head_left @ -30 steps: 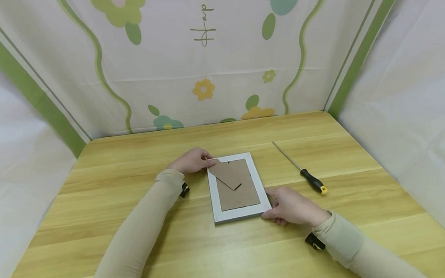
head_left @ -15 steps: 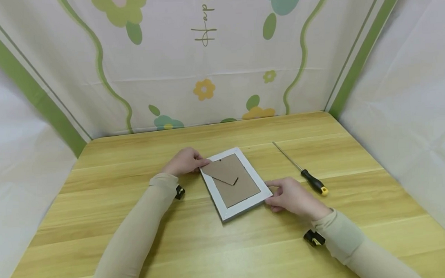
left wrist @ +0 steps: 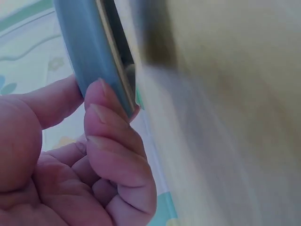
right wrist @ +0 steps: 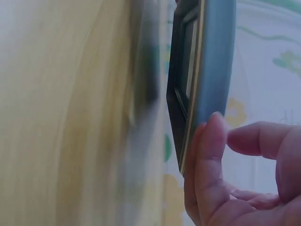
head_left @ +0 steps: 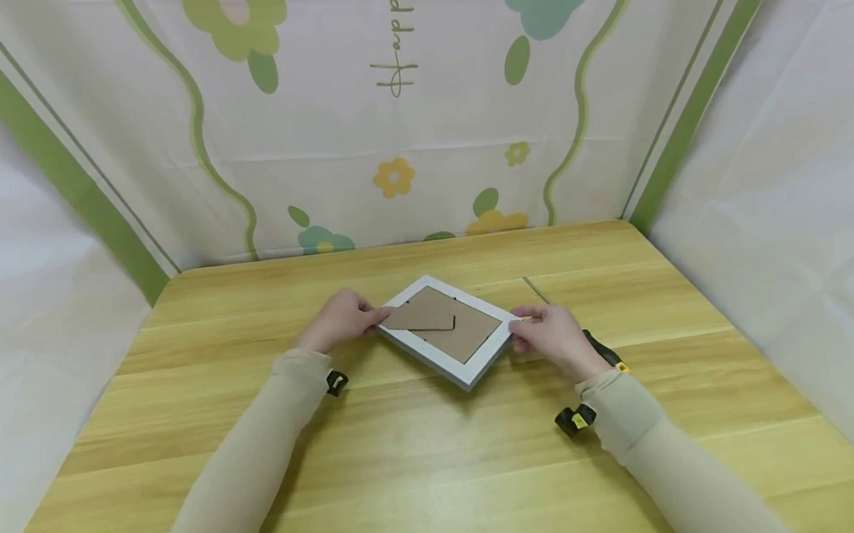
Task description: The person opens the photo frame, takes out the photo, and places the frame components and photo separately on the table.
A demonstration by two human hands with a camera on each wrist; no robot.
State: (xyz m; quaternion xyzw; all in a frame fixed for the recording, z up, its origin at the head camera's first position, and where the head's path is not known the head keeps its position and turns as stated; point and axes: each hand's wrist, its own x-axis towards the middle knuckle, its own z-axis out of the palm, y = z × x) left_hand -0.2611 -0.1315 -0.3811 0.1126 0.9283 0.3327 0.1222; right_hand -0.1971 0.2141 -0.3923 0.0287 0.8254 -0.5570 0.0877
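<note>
A picture frame (head_left: 473,367) is held back side up between both hands, a little above the table, turned so one corner points toward me. Its back is a brown board (head_left: 438,305) with a flap stand lying on it. My left hand (head_left: 342,320) pinches the left corner, thumb on top and fingers below; in the left wrist view the fingers (left wrist: 113,127) curl against the blue-grey edge (left wrist: 87,42). My right hand (head_left: 553,337) pinches the right corner. From the right wrist view, the dark front side with its inner opening (right wrist: 186,61) faces the table.
A screwdriver with a black and yellow handle (head_left: 601,350) lies on the wooden table (head_left: 406,471), partly hidden behind my right hand. A flower-print cloth (head_left: 393,119) hangs along the table's far edge, with white cloth at both sides.
The picture frame has turned counterclockwise and risen off the table. My right hand has moved up and away from me with its corner, now covering part of the screwdriver. My left hand shifted slightly left.
</note>
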